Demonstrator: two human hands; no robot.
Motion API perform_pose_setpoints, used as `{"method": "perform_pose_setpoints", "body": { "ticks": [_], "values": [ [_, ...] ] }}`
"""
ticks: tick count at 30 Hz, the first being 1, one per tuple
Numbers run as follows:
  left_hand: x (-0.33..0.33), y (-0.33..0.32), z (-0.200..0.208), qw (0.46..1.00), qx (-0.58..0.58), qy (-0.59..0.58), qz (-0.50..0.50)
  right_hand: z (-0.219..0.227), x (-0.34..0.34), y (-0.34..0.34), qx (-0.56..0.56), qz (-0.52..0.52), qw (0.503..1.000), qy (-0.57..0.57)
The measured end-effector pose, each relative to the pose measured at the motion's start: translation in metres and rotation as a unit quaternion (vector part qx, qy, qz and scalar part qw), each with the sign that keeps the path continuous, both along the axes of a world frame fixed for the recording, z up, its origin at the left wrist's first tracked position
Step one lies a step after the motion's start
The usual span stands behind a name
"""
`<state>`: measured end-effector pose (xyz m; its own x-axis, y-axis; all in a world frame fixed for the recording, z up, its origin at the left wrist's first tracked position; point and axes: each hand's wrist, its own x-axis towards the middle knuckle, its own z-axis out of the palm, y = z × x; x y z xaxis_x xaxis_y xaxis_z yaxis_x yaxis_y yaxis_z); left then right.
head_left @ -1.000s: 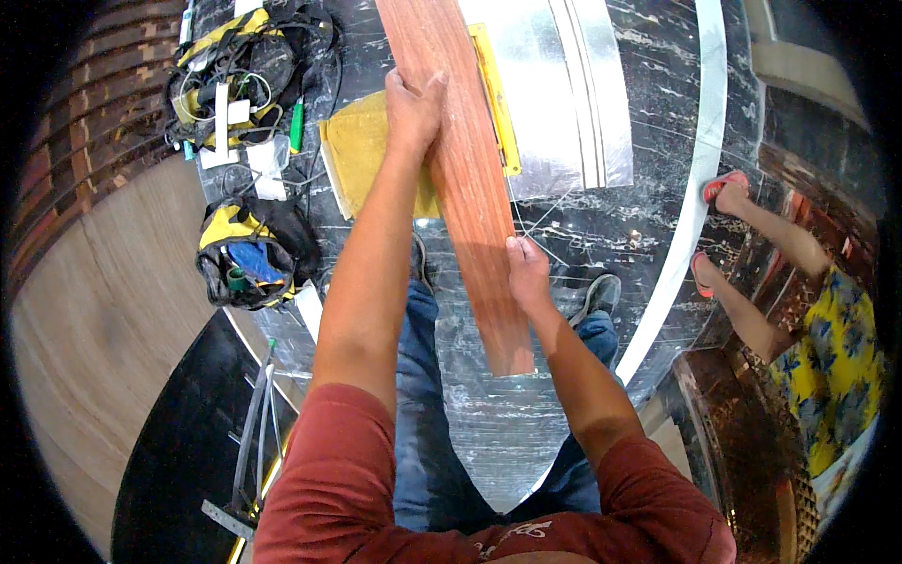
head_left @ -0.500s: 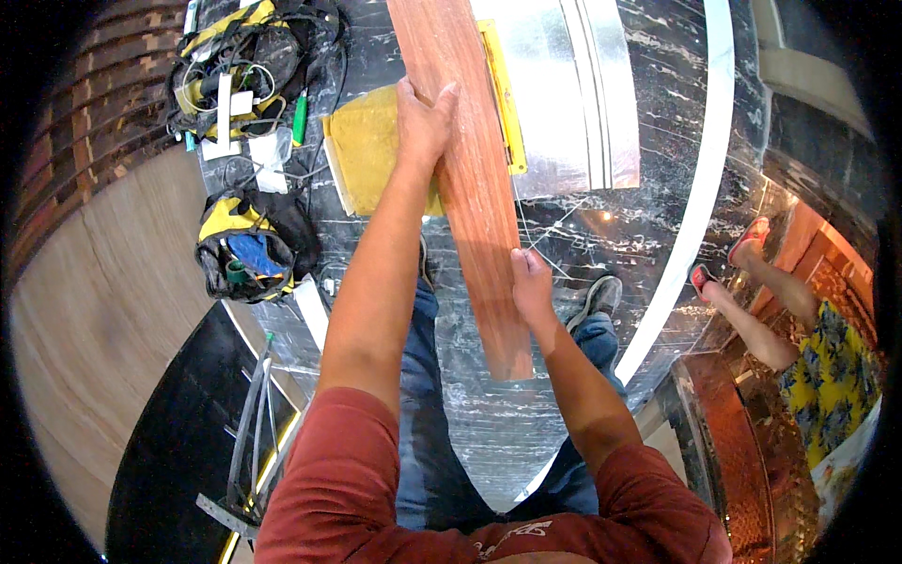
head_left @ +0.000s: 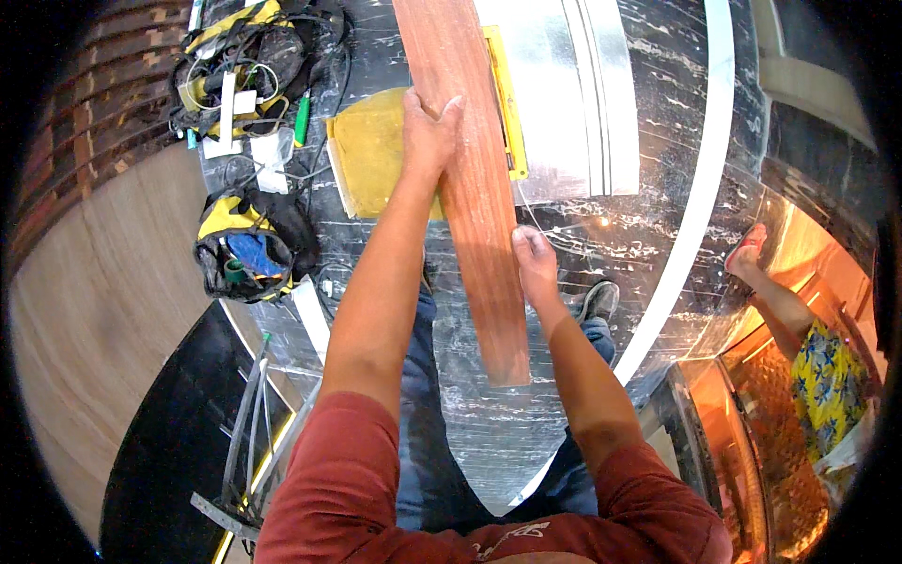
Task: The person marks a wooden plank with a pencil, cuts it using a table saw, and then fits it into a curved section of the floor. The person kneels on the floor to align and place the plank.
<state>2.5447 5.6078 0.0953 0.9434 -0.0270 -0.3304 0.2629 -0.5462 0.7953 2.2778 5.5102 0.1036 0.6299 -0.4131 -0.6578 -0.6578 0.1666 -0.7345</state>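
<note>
A long reddish-brown wooden plank [head_left: 474, 188] slants across the middle, its far end cut off by the top edge. My left hand [head_left: 430, 136] grips its left edge, thumb spread over the top face. Lower down, my right hand [head_left: 536, 261] is closed at the right edge, its thumb on top and some fingers hidden. A thin white strand [head_left: 528, 205] runs close by these fingertips; whether they pinch it, I cannot tell. Just right of the plank lies a narrow yellow tool [head_left: 513, 122] on a silvery sheet [head_left: 559, 99]. A flat yellow piece [head_left: 368, 155] sits partly behind my left forearm.
On the dark marbled floor [head_left: 460, 432], at left, are a yellow-and-black tool bag [head_left: 235, 226], a heap of cables and bags [head_left: 246, 61] and a green-handled tool [head_left: 302, 119]. A white strip [head_left: 693, 221] curves along the right. A person's leg [head_left: 778, 305] shows beyond it.
My right hand has moved slightly up along the plank's edge, and the white strands beside it have shifted. The plank has slid slightly toward me. The other person's legs have moved; one foot is now visible.
</note>
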Motion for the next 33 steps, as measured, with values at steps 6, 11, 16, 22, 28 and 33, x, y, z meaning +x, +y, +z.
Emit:
{"method": "perform_pose_setpoints", "body": {
  "ticks": [6, 11, 16, 22, 28, 33],
  "values": [
    [-0.006, 0.001, -0.011, 1.000, -0.007, -0.016, 0.003, -0.017, 0.003, 0.010, 0.037, 0.006, 0.999, 0.009],
    [-0.012, 0.002, -0.009, 0.999, -0.050, -0.005, 0.013, -0.021, -0.010, 0.008, 0.011, 0.054, 0.998, 0.009],
    [-0.024, 0.000, 0.002, 0.999, -0.047, 0.014, 0.022, -0.005, -0.010, 0.011, -0.007, 0.032, 0.999, 0.010],
    [-0.031, 0.005, -0.007, 0.999, -0.047, -0.004, 0.019, 0.007, -0.013, 0.015, -0.001, 0.018, 0.999, 0.045],
    [0.031, -0.003, -0.021, 0.998, -0.048, -0.029, 0.029, -0.011, -0.023, 0.013, -0.006, 0.024, 0.999, 0.021],
    [0.042, 0.002, -0.035, 0.997, -0.027, -0.068, 0.000, -0.006, -0.021, 0.016, -0.021, 0.032, 0.999, 0.024]
  ]
}}
